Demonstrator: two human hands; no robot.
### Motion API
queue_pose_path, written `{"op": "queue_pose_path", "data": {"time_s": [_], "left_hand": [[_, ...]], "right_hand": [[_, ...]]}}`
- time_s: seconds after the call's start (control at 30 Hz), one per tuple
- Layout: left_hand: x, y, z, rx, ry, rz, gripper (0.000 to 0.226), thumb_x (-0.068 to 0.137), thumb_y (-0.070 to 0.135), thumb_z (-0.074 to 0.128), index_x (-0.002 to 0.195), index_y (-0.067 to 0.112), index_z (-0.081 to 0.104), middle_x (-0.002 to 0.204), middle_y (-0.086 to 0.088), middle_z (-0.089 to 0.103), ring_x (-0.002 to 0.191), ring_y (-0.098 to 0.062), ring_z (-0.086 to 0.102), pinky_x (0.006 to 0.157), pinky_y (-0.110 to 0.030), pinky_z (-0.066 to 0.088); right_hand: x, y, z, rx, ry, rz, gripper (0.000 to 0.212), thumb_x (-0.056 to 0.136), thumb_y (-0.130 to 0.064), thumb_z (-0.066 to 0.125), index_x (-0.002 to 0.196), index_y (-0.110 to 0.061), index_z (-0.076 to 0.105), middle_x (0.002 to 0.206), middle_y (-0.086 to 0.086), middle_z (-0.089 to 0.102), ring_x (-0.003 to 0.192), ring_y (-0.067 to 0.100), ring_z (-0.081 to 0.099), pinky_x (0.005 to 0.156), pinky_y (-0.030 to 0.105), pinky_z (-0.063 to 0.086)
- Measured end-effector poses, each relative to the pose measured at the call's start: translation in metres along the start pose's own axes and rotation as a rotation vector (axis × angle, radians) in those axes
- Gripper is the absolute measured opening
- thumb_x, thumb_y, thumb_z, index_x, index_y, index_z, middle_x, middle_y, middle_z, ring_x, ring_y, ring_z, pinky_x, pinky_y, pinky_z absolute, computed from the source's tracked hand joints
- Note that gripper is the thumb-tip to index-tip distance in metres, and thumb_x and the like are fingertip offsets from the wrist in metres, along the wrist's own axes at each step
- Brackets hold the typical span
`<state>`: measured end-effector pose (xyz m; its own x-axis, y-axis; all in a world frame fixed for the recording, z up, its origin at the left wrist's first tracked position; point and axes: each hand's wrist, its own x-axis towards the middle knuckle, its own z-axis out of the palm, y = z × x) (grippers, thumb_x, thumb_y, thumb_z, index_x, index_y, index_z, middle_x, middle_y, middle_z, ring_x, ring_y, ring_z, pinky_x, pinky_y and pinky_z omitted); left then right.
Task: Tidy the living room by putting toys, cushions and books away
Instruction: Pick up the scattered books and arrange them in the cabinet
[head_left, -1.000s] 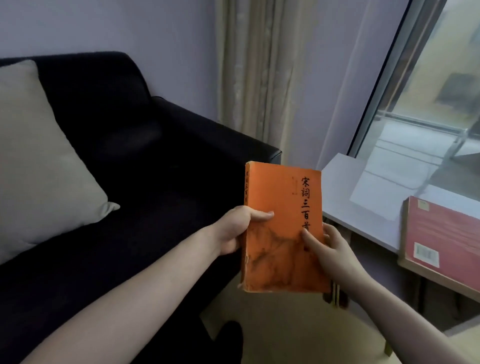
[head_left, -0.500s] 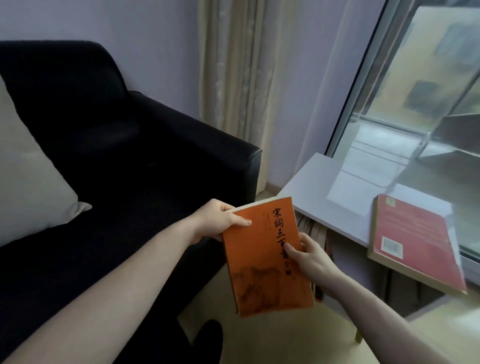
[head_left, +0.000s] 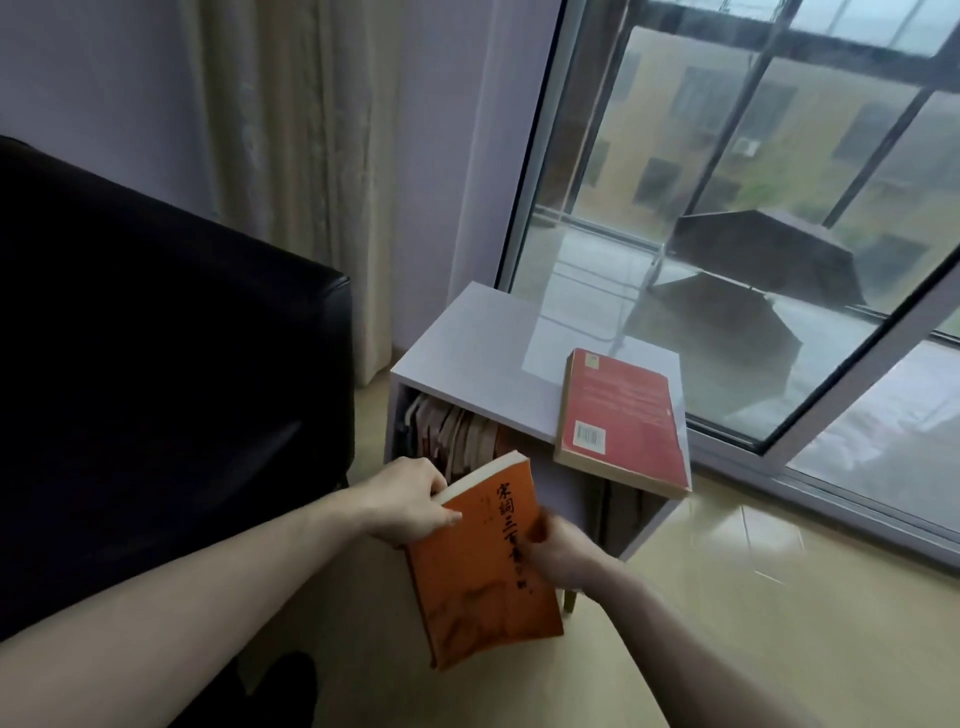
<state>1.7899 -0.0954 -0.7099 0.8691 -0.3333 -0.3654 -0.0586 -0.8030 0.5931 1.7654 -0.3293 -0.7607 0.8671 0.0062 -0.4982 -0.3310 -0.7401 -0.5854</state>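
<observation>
Both grips hold the orange book (head_left: 485, 566) just in front of the low white shelf unit (head_left: 483, 358): my left hand (head_left: 410, 501) pinches its far left corner, my right hand (head_left: 558, 545) curls round its right edge. Books (head_left: 457, 436) already stand packed in the open compartment beneath the surface, and a red book (head_left: 621, 421) lies flat on top, overhanging the near edge. To shelve this one cleanly, I judge I should turn it upright, spine outward, part a gap among the standing volumes with my left hand, and slide it in square rather than forcing the corners.
</observation>
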Motion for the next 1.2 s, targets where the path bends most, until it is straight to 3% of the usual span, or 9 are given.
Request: {"op": "queue_pose_path", "data": {"time_s": [0.17, 0.33, 0.47, 0.63, 0.73, 0.8, 0.83, 1.03, 1.2], "left_hand": [[0.002, 0.017, -0.014, 0.005, -0.031, 0.105, 0.02, 0.095, 0.048, 0.067, 0.086, 0.03, 0.069, 0.085, 0.011, 0.072, 0.08, -0.01, 0.071, 0.063, -0.023, 0.058], [-0.001, 0.023, -0.031, -0.241, -0.01, 0.188, 0.027, 0.095, 0.049, 0.067, 0.098, 0.025, 0.078, 0.092, 0.005, 0.078, 0.087, -0.017, 0.076, 0.071, -0.035, 0.064], [0.005, 0.036, -0.033, -0.466, 0.022, 0.239, 0.035, 0.096, 0.053, 0.064, 0.098, 0.021, 0.079, 0.092, -0.002, 0.079, 0.085, -0.025, 0.077, 0.072, -0.04, 0.061], [0.021, 0.057, -0.047, -0.979, -0.297, 0.161, 0.077, 0.095, 0.072, 0.038, 0.126, 0.008, 0.067, 0.12, -0.017, 0.074, 0.113, -0.038, 0.07, 0.088, -0.043, 0.061], [0.047, 0.062, -0.024, -0.537, 0.026, 0.151, 0.057, 0.103, 0.063, 0.04, 0.116, 0.016, 0.071, 0.112, -0.005, 0.076, 0.103, -0.031, 0.072, 0.096, -0.051, 0.057], [0.064, 0.058, 0.003, 0.13, 0.266, 0.299, 0.036, 0.097, 0.045, 0.06, 0.129, 0.03, 0.059, 0.135, 0.008, 0.06, 0.124, -0.018, 0.059, 0.109, -0.045, 0.049], [0.072, 0.061, 0.015, 0.318, 0.303, 0.406, 0.052, 0.092, 0.037, 0.066, 0.141, 0.033, 0.049, 0.149, 0.009, 0.046, 0.138, -0.016, 0.046, 0.118, -0.042, 0.04], [0.112, 0.095, 0.059, 0.482, 0.359, 0.659, 0.08, 0.092, 0.031, 0.069, 0.158, 0.033, 0.024, 0.169, 0.005, 0.018, 0.157, -0.019, 0.011, 0.129, -0.04, 0.006], [0.131, 0.106, 0.072, 0.37, 0.498, 0.624, 0.062, 0.095, 0.036, 0.069, 0.152, 0.031, 0.046, 0.16, 0.008, 0.043, 0.15, -0.017, 0.033, 0.128, -0.04, 0.016]], "right_hand": [[-0.02, 0.016, -0.02, 0.15, 0.017, -0.076, 0.028, 0.097, -0.034, 0.064, 0.123, -0.03, 0.054, 0.115, -0.008, 0.069, 0.102, 0.01, 0.07, 0.089, 0.032, 0.06], [-0.042, 0.012, -0.042, 0.245, 0.085, -0.181, 0.03, 0.094, -0.044, 0.067, 0.122, -0.036, 0.058, 0.112, -0.014, 0.071, 0.097, 0.005, 0.072, 0.077, 0.021, 0.059], [-0.055, 0.009, -0.063, 0.447, 0.172, -0.188, 0.025, 0.096, -0.04, 0.066, 0.118, -0.027, 0.065, 0.104, -0.006, 0.077, 0.091, 0.013, 0.076, 0.085, 0.039, 0.062], [-0.072, 0.021, -0.102, 0.703, 0.528, -0.294, 0.014, 0.097, -0.038, 0.065, 0.104, -0.028, 0.073, 0.099, 0.001, 0.078, 0.089, 0.025, 0.075, 0.082, 0.046, 0.061], [-0.069, 0.032, -0.114, 0.864, 0.77, -0.249, 0.026, 0.101, -0.042, 0.056, 0.097, -0.023, 0.073, 0.091, 0.003, 0.075, 0.084, 0.028, 0.07, 0.08, 0.045, 0.055], [-0.065, 0.036, -0.118, 0.961, 0.933, -0.17, 0.042, 0.102, -0.049, 0.045, 0.084, -0.021, 0.07, 0.081, 0.003, 0.07, 0.081, 0.028, 0.064, 0.078, 0.042, 0.051], [-0.066, 0.036, -0.12, 1.012, 1.0, -0.122, 0.045, 0.104, -0.048, 0.04, 0.078, -0.021, 0.066, 0.077, 0.001, 0.066, 0.077, 0.025, 0.062, 0.074, 0.037, 0.05], [-0.058, 0.053, -0.127, 1.053, 1.097, -0.01, 0.042, 0.105, -0.047, 0.036, 0.078, -0.022, 0.058, 0.086, 0.001, 0.06, 0.08, 0.02, 0.058, 0.069, 0.032, 0.045], [-0.051, 0.056, -0.126, 1.041, 1.061, -0.008, 0.048, 0.108, -0.045, 0.034, 0.076, -0.018, 0.056, 0.076, 0.001, 0.058, 0.069, 0.018, 0.055, 0.063, 0.031, 0.043]]}}
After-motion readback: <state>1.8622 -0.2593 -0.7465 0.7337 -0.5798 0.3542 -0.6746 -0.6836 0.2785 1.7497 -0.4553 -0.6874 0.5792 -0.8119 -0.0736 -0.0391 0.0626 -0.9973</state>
